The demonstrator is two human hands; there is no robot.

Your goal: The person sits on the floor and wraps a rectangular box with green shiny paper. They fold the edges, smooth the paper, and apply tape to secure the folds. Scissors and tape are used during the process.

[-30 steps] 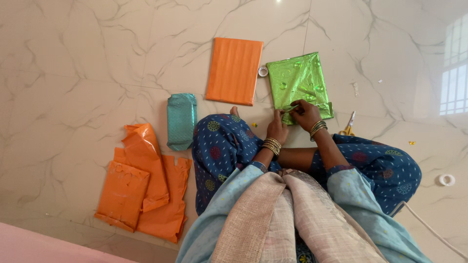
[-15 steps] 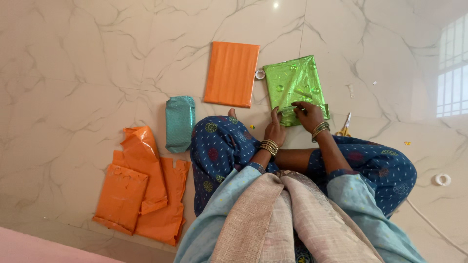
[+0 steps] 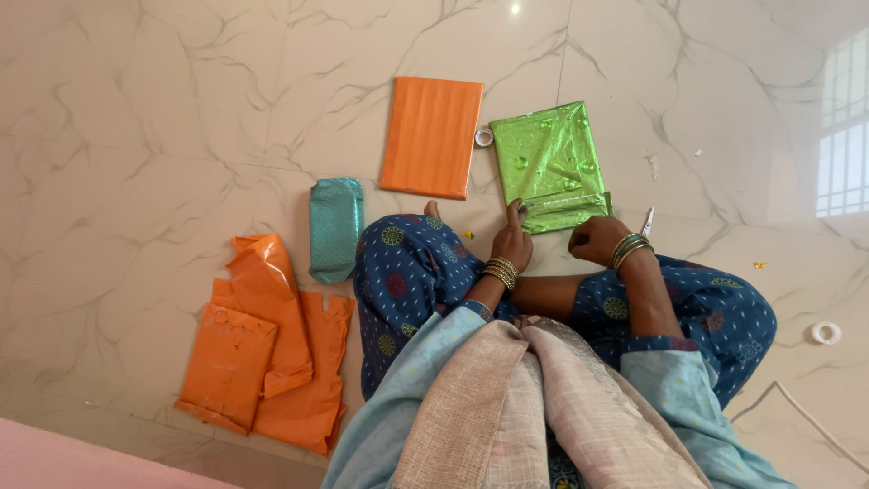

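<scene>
Left hand (image 3: 512, 243): a fingertip is pressed on the green parcel's near-left corner, nothing gripped.
Right hand (image 3: 595, 239): curled shut at 5 o'clock of the parcel; contents cannot be told.
Green parcel (image 3: 549, 163): laid on the floor (image 3: 163, 136), at 12 o'clock.
Risk: the folded foil flap may well spring open if finger pressure is eased.

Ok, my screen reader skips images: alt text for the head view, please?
Seated on a marble floor, a person presses their left hand on a green foil-wrapped package, right hand just off it. An orange package lies beside.
</scene>
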